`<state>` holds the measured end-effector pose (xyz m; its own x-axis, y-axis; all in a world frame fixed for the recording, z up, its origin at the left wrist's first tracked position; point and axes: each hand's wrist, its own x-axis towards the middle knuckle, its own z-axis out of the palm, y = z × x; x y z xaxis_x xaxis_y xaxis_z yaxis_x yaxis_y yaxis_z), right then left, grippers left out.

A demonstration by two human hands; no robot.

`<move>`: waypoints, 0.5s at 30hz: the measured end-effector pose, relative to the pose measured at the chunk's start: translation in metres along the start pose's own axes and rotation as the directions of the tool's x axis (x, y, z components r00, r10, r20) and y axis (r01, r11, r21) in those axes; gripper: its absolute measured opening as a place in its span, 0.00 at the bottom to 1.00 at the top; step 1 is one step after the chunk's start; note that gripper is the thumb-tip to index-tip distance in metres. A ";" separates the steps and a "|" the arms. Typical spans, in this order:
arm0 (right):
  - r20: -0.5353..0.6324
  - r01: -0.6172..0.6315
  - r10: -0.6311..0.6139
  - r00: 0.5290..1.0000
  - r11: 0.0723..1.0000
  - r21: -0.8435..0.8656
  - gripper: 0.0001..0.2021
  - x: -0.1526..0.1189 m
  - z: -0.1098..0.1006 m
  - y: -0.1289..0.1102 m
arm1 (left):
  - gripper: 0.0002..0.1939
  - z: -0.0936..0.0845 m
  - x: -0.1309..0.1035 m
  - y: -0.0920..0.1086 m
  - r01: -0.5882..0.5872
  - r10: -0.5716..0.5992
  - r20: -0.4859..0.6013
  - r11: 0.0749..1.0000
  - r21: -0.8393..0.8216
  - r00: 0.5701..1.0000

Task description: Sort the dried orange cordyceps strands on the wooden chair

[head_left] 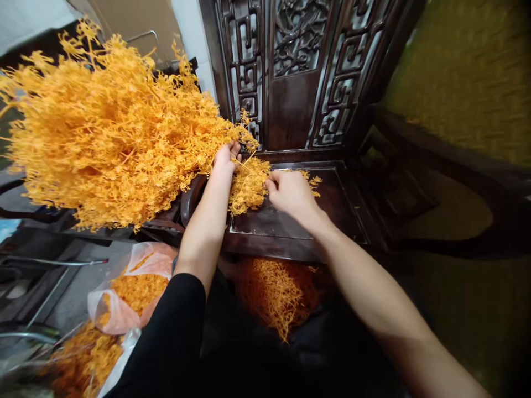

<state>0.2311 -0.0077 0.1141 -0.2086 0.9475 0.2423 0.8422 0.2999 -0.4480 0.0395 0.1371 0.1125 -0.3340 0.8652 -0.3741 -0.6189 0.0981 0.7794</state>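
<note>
A huge bundle of orange-yellow branching sprigs (112,127) fills the upper left. At its right tip is my left hand (226,157), fingers curled around thin stems of the sprigs. Between my hands a smaller clump of orange sprigs (249,188) rests over a dark wooden seat (286,224). My right hand (288,190) is closed in a pinch at the clump's right edge; what its fingertips hold is too small to tell. A few more sprigs (313,182) lie behind my right hand.
Behind the seat stands a carved dark wood panel (292,105). Below the seat's front edge is a heap of thin orange stems (276,293). A pinkish plastic bag (155,257) with orange pieces sits lower left, near metal bars. Dark carved furniture (415,188) stands to the right.
</note>
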 end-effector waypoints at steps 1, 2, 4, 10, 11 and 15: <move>-0.005 -0.003 0.003 1.000 1.000 -0.012 0.14 -0.001 -0.002 0.001 | 0.06 -0.001 0.000 0.002 0.013 -0.013 0.009 1.000 0.008 1.000; -0.011 -0.006 0.006 1.000 1.000 -0.022 0.14 -0.003 -0.003 0.002 | 0.05 -0.001 0.001 0.004 0.024 -0.024 0.017 1.000 0.016 1.000; -0.027 -0.010 0.010 1.000 0.999 -0.033 0.14 -0.006 -0.005 0.005 | 0.05 0.000 0.002 0.008 0.031 -0.031 0.021 0.999 0.027 0.999; 0.081 0.212 -0.211 0.974 0.977 -0.003 0.13 0.009 -0.012 0.018 | 0.01 -0.005 -0.012 0.003 -0.021 0.018 0.038 0.996 0.083 0.999; 0.092 0.260 -0.260 0.961 0.966 0.013 0.13 0.016 -0.014 0.018 | 0.01 -0.007 -0.016 0.001 -0.028 0.021 0.065 0.994 0.101 0.998; -0.022 0.290 -0.289 0.957 0.949 0.125 0.22 0.051 -0.010 -0.003 | 0.03 -0.010 -0.036 -0.003 -0.029 -0.004 0.212 0.988 0.154 0.977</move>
<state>0.2227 0.0388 0.1369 -0.4323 0.8177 0.3801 0.6769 0.5728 -0.4624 0.0461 0.1012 0.1189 -0.1732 0.9494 -0.2621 -0.4922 0.1470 0.8580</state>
